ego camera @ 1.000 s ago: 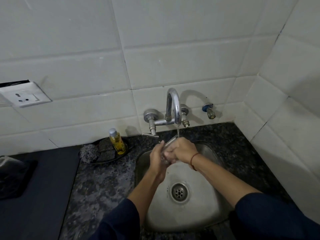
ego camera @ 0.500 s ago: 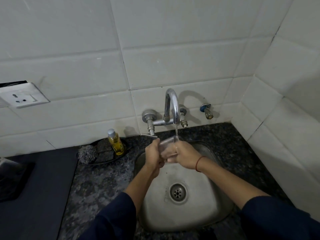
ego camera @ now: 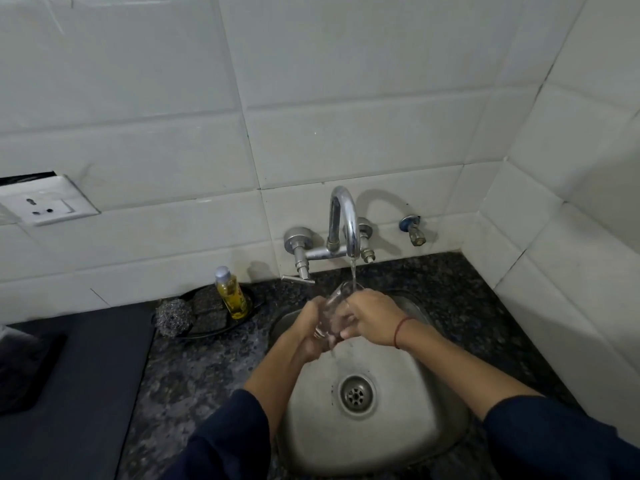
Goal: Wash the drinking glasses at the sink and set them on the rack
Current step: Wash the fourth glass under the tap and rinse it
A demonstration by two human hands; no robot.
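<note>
We are finding one clear drinking glass [ego camera: 334, 311] held over the back half of the sink [ego camera: 398, 431], just below the spout of the tap [ego camera: 343, 216]. The glass is tilting, with its mouth pointing up and back toward the wall. A thin stream of water [ego camera: 353, 273] is running from the spout onto its rim.

The left hand [ego camera: 310, 334] is gripping the lower part of the glass from the left, its fingers curling round it. The right hand [ego camera: 372, 317] is wrapping the glass from the right, with its fingers pressed together and curled over the side. We cannot tell where the thumbs are lying. A red thread [ego camera: 401, 330] is circling the right wrist.

The drain [ego camera: 356, 394] is sitting in the middle of the basin, nearer us than the hands. The sink is sitting in the dark speckled bench [ego camera: 194, 372], toward its back right corner. Along the bench's back edge, left of the sink, a black dish [ego camera: 254, 304] is carrying an upright yellow soap bottle [ego camera: 231, 294], a steel scrubber [ego camera: 173, 317] and dark scouring pads [ego camera: 209, 311].
</note>
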